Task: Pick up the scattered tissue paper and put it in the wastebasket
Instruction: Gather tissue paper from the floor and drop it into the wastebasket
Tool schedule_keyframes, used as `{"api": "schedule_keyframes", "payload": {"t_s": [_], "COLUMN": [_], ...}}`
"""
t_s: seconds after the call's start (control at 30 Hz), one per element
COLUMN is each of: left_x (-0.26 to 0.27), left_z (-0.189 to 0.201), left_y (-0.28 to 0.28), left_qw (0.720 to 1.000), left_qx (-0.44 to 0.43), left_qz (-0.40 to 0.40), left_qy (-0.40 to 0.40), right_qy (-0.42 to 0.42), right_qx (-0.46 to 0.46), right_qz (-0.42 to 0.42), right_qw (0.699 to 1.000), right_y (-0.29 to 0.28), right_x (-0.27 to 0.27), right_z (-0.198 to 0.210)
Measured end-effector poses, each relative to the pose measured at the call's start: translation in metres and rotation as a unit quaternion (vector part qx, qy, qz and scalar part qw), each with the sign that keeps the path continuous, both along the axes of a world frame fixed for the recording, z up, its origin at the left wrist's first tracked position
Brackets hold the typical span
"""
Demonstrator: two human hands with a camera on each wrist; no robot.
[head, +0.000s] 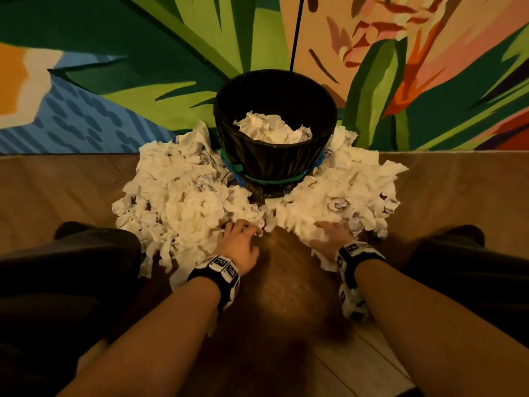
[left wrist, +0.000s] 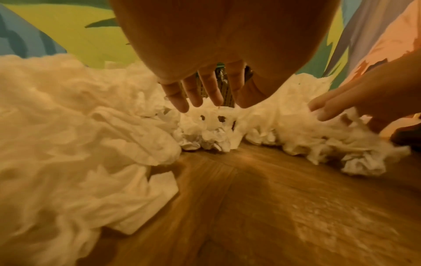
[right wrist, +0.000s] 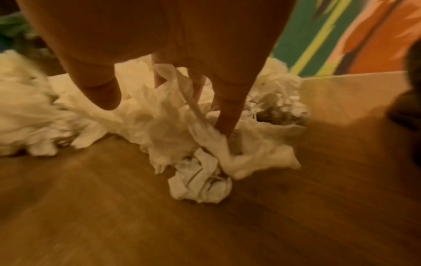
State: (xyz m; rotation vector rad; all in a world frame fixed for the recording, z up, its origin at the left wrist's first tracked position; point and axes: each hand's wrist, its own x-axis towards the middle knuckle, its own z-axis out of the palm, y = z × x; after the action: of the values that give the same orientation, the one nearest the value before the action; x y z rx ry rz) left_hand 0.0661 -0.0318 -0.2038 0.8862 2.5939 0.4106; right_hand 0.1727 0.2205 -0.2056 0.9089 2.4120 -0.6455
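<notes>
**Here, both hands sit at the near rim of the tissue ring**

Around the wastebasket [head: 274,133] the tissue paper [head: 183,190] is heaped left, right and in front; some already lies inside it. The left hand [head: 239,239], fingers spread and holding nothing, hovers at the heap's near edge. The right hand [head: 329,236] has its fingers sunk into tissue on the basket's right; whether they pinch it I cannot tell. The basket lies straight ahead, about equally far from both hands.

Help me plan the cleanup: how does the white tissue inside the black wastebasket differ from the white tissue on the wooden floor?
The tissue in the wastebasket is one small mound; the tissue on the floor spreads far wider, around the basket's base. Only the floor tissue is touched by both hands. Both are crumpled and white.
</notes>
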Motion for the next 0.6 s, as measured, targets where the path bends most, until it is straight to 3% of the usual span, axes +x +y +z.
{"api": "schedule_keyframes", "payload": {"t_s": [0.13, 0.27, 0.47, 0.6], "left_x": [0.005, 0.014, 0.011, 0.006], "left_z": [-0.003, -0.008, -0.015, -0.02], "left_y": [0.015, 0.025, 0.017, 0.0], "left_qw": [0.996, 0.992, 0.996, 0.996], "left_qx": [0.041, 0.064, 0.027, 0.007], "left_qz": [-0.017, -0.01, 0.027, 0.063], "left_qy": [-0.073, -0.107, -0.076, -0.069], "right_qy": [0.004, 0.09, 0.186, 0.18], "right_qx": [-0.041, -0.106, -0.077, -0.046], "right_qz": [0.098, 0.167, 0.108, 0.022], "right_qw": [0.994, 0.976, 0.974, 0.982], "right_y": [-0.045, -0.069, -0.042, -0.023], "right_x": [-0.013, -0.013, -0.011, 0.005], "right_z": [-0.002, 0.007, 0.035, 0.036]}}
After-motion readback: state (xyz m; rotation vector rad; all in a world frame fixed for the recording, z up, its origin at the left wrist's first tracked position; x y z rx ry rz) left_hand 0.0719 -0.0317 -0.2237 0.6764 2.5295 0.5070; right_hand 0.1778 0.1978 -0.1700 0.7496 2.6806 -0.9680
